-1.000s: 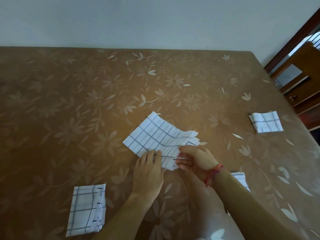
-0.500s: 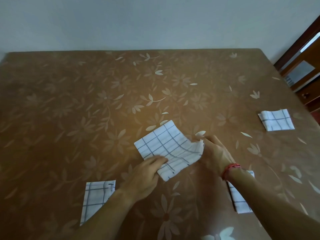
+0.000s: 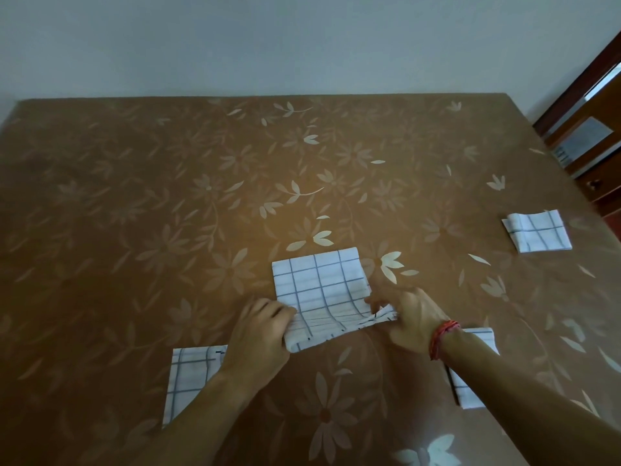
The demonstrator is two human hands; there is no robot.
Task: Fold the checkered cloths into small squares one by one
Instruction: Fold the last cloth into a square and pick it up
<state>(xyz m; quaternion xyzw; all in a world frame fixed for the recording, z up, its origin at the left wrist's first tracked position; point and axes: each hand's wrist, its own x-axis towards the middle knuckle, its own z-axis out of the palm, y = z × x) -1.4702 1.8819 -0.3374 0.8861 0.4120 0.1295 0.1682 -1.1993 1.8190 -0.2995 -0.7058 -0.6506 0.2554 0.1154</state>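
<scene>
A white cloth with a blue check (image 3: 321, 284) lies partly folded in the middle of the brown flowered table (image 3: 168, 213). Its far half lies flat; its near edge is bunched. My left hand (image 3: 260, 334) grips the near left corner with curled fingers. My right hand (image 3: 408, 319), with a red thread at the wrist, pinches the near right corner. Three more checkered cloths lie folded: one at the near left (image 3: 190, 375) under my left forearm, one at the near right (image 3: 477, 368) partly hidden by my right forearm, one at the far right (image 3: 537, 235).
A pale wall runs behind the table's far edge. Dark wooden furniture (image 3: 584, 139) stands past the table's right edge, close to the far right cloth. The table's far half is bare flowered surface.
The cloth, slanted before, now lies square to me. Both hands drew its near edge toward me and moved apart to its two near corners. The head view shifted, showing more of the table.
</scene>
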